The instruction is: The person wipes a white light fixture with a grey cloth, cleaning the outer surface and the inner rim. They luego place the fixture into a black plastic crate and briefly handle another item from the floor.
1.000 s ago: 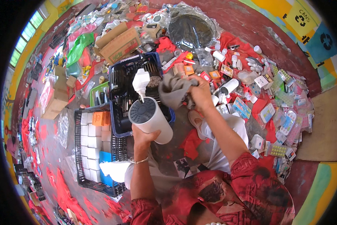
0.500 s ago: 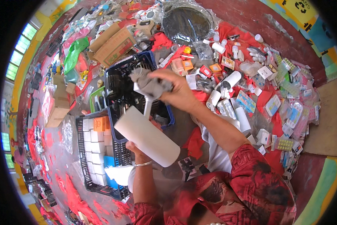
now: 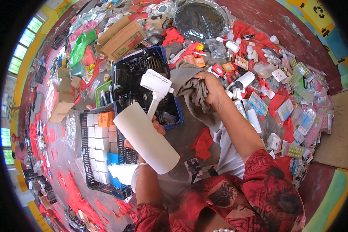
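A white cylindrical track light (image 3: 147, 139) with a stem and a boxy white adapter at its top is tilted in front of me. My left hand (image 3: 158, 127) is closed around it from behind, fingers showing beside the stem; the cylinder hides most of the palm. My right hand (image 3: 212, 87) grips a bunched grey cloth (image 3: 191, 87), which hangs down just right of the adapter, seemingly apart from it. Behind the light stands a blue crate (image 3: 177, 110) holding black round fittings.
A black crate (image 3: 85, 154) of small white boxes stands left of my left arm. Cardboard boxes (image 3: 123, 38) lie farther back. A plastic-wrapped round black item (image 3: 201, 21) is at the far side. Bottles, packets and blister packs (image 3: 295, 150) are heaped on the right.
My right hand has drawn the grey cloth off the adapter and to the right, so the adapter now shows and the cloth hangs looser. The light has shifted slightly left.
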### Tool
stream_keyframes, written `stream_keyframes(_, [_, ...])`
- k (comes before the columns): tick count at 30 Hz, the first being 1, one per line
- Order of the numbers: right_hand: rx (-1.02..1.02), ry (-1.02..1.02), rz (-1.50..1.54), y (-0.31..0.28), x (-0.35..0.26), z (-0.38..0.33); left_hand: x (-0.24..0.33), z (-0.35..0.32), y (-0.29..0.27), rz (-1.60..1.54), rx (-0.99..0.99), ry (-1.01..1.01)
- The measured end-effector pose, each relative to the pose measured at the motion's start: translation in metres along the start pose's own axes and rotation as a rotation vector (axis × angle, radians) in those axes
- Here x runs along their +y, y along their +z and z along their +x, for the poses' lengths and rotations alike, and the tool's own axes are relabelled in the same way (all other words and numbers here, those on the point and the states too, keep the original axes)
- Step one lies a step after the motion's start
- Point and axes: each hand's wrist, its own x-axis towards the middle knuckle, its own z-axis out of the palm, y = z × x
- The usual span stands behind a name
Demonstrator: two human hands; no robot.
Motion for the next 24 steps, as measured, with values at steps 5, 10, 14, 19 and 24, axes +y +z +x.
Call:
stream_keyframes(5, [-0.113, 0.056, 0.064, -0.001, 0.004, 0.013, -0.008, -0.002, 0.017, -0.051, -0.109, -0.075])
stream_keyframes(10, [-0.403, 0.203, 0.203, 0.014, 0.01, -0.008, -0.015, 0.0, 0.017, 0.029, 0.003, -0.103])
stream_keyframes(14, [-0.376, -0.003, -0.131, 0.017, 0.015, -0.007, -0.021, -0.001, 0.02, 0.039, 0.016, -0.026])
stream_keyframes(19, [-0.311, 0.095, 0.067, 0.013, 0.009, -0.002, -0.016, 0.013, 0.017, 0.094, 0.273, -0.045])
stream_keyframes(24, [-0.144, -0.106, -0.013, 0.013, 0.008, 0.003, -0.015, 0.01, 0.012, 0.607, 0.439, -0.076])
